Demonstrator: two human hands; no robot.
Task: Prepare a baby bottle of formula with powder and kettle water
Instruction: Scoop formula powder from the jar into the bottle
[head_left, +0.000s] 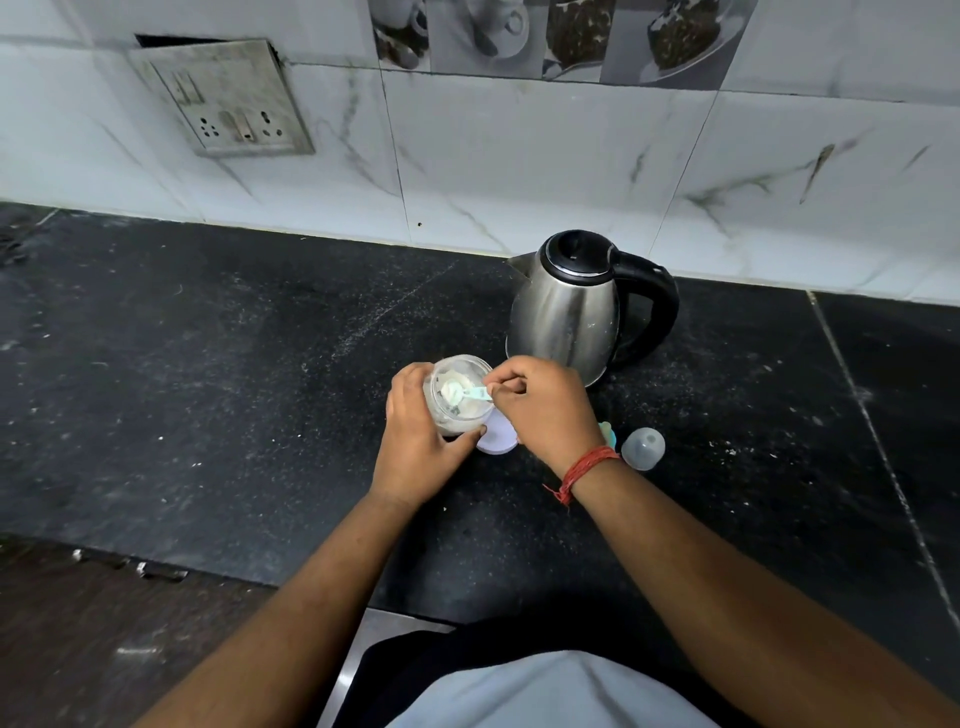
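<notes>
1. Head view: the left hand (415, 447) wraps its fingers and thumb around a small clear jar of formula powder (458, 397), holding it tilted on the black countertop (208, 415), mouth turned toward the right hand (540, 410).
2. The right hand pinches the handle of a pale scoop (460, 392); its bowl sits inside the jar mouth, loaded with white powder. The scoop's long axis runs roughly left to right, handle toward the right hand.
3. A lilac lid (498, 441) lies flat just beneath the jar.
4. The baby bottle itself is mostly hidden behind the right wrist; only a teal sliver (607, 435) shows, with a clear dome cap (643, 449) beside it. The loaded scoop must therefore travel rightward and nearer.
5. The steel kettle (566, 312) stands behind the hands, lid closed, spout pointing left.
</notes>
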